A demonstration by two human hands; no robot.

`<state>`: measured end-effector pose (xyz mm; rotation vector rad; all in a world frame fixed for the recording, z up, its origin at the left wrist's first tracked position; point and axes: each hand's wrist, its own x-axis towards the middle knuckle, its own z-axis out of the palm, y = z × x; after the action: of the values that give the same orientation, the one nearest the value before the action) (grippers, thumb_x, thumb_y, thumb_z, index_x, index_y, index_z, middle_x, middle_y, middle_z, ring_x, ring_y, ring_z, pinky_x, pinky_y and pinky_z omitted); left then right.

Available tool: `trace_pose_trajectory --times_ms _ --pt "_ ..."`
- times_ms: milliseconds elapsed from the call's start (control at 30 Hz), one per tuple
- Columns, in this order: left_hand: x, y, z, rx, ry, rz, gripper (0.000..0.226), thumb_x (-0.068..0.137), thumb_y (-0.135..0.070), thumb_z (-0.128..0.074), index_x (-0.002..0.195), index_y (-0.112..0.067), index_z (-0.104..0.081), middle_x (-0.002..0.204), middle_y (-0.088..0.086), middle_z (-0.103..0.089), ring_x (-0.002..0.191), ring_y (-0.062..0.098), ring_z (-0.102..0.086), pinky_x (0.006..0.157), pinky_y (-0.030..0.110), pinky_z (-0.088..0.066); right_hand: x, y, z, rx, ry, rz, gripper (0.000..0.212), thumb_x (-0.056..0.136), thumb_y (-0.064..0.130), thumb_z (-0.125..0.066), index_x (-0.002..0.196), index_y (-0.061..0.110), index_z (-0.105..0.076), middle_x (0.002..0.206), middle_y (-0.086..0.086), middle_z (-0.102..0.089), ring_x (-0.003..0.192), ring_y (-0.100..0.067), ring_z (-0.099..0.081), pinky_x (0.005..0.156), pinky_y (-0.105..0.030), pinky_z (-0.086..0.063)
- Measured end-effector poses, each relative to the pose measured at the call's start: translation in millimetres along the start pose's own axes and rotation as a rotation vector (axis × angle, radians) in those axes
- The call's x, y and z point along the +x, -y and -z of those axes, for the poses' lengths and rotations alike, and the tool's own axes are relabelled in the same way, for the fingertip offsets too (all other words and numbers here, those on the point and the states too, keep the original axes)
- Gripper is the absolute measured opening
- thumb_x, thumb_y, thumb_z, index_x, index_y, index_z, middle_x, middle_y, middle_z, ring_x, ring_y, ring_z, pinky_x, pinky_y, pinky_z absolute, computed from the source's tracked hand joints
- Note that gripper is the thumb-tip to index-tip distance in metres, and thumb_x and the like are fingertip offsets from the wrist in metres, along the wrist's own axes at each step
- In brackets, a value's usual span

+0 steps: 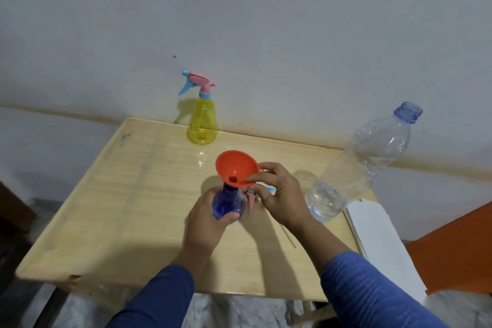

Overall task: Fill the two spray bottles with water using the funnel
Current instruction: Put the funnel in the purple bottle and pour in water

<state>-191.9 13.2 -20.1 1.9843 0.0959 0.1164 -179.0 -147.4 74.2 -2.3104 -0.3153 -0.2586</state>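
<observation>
My left hand (206, 217) wraps blue spray bottle (228, 204) on counter (127, 194), steadying it upright. Right hand (279, 194) pinches orange funnel (235, 166) rim, spout seated in neck, ready for pour. Water bottle (356, 168) uncapped, beside right hand. Yellow spray bottle (202, 121) capped, at far edge, awaiting turn.

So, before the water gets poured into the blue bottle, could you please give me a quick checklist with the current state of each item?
1. Funnel seated in blue spray bottle neck: ok, though it sits tilted.
2. Blue bottle steadied: ok, left hand grips it.
3. Right hand free to pour: not ok, it pinches the funnel rim.
4. Water bottle uncapped and within reach: ok, some water in the bottom.
5. Blue bottle's fill level: cannot tell.
6. Yellow spray bottle opened: not ok, sprayer on.
</observation>
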Motion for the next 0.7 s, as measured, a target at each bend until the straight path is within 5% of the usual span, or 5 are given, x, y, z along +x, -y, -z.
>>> trace_pose_trajectory --times_ms 233,467,700 --pt "0 1 0 -0.038 0.005 0.012 0.062 0.064 -0.022 -0.084 0.117 -0.035 -0.053 0.105 -0.024 -0.056 0.096 -0.002 -0.054 0.076 0.005 -0.036 33 0 18 0.086 -0.069 0.071 0.020 0.087 0.020 -0.061 0.103 0.016 -0.073 0.108 -0.005 -0.066 0.098 -0.007 -0.057 0.085 -0.006 -0.041" --pt "0 1 -1 -0.038 0.012 0.029 0.063 0.065 -0.024 -0.082 0.120 -0.033 -0.053 0.109 -0.022 -0.056 0.098 -0.001 -0.054 0.071 0.000 -0.037 67 -35 8 0.155 0.029 -0.258 0.020 0.096 0.019 -0.050 0.106 0.019 -0.068 0.094 0.004 -0.066 0.089 -0.026 -0.065 0.083 -0.035 -0.050" --pt "-1 -4 0 -0.015 0.002 -0.020 0.066 0.056 -0.055 -0.069 0.118 -0.038 -0.053 0.108 -0.024 -0.057 0.099 0.000 -0.056 0.074 0.003 -0.042 75 -80 -28 -0.020 0.135 -0.369 0.025 0.098 0.020 -0.044 0.111 0.018 -0.064 0.103 -0.007 -0.068 0.093 -0.023 -0.057 0.083 -0.033 -0.045"
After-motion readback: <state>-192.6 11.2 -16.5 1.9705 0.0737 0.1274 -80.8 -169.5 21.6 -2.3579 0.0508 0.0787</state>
